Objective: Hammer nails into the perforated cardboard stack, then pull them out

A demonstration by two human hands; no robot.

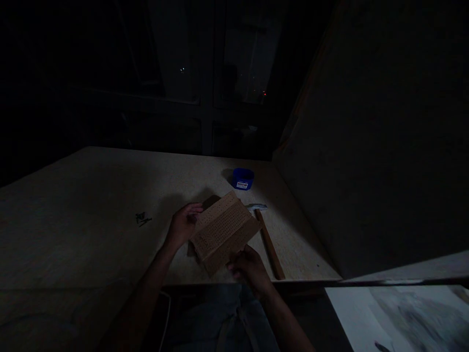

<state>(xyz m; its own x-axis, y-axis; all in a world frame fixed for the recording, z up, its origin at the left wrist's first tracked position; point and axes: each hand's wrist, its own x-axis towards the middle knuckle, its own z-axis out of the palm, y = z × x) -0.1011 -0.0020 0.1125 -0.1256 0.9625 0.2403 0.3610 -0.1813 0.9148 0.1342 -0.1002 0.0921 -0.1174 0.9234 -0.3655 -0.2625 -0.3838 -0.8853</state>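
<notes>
Our left hand [183, 222] grips the brown cardboard [223, 232], full of tiny holes, by its left edge above the worktop [110, 249]. Our right hand [251, 269] curls at the near edge; it's too dark to tell if it grips. Close by are a hammer [270, 247], a blue tub [243, 185] and nails [142, 220].

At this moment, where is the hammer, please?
In the head view, the hammer lies on the tabletop, to the right of the perforated brown board and the right hand, its head pointing away, near the blue container.
</notes>
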